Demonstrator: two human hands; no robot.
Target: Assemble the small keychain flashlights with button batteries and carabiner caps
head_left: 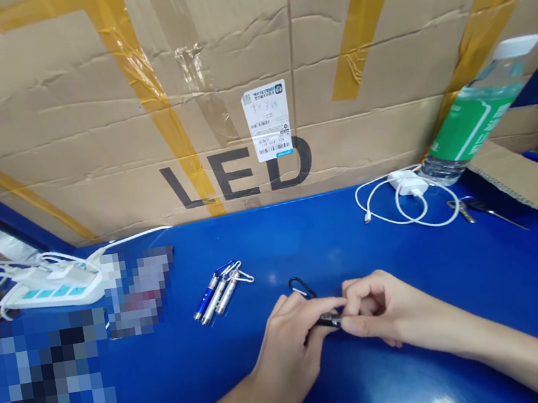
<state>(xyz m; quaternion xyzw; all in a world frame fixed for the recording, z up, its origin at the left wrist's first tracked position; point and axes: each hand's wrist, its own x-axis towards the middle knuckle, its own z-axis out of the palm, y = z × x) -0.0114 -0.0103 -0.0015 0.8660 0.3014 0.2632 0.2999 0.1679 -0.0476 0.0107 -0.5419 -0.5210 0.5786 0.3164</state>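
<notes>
In the middle of the blue table, my left hand (292, 336) is closed around a small black keychain flashlight (328, 319). A black carabiner clip (302, 287) sticks out past its fingers on the far side. My right hand (381, 312) pinches the flashlight's right end between thumb and fingertips; whatever lies inside that pinch is hidden. To the left, three similar keychain flashlights with carabiners lie side by side: one blue flashlight (206, 301) and two silver ones, the outer silver flashlight (228, 292) lying rightmost.
A large taped cardboard box (226, 53) stands along the table's back edge. On the left are a white power strip (60, 291) with cables and a blurred-out object (144, 294). At the right stand a green-labelled bottle (474, 120), a white charger (406, 182), keys (463, 211) and an open carton (528, 176).
</notes>
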